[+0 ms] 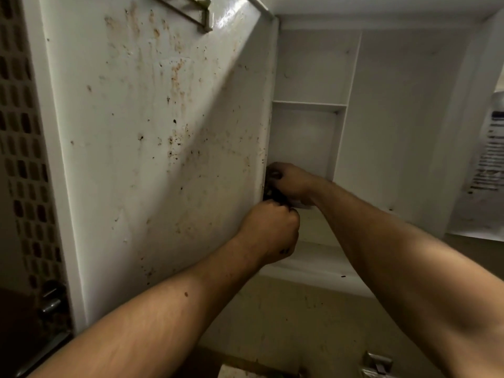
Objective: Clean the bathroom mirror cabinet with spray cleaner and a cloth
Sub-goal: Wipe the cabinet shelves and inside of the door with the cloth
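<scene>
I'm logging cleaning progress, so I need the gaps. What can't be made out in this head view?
1. Dark thing at the edge of the door: mostly covered by the left hand and right hand; cloth or hinge, cannot tell.
2. Printed sheet: blurred, cut by the right edge; unreadable.
3. Metal piece: cut by the bottom edge.
4. Spray cleaner: nowhere in view.

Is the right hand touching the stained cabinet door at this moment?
Cannot tell. In the head view the right hand curls its fingers round a dark thing at the hinge edge of the cabinet door; this blurred spot hides any contact.
</scene>
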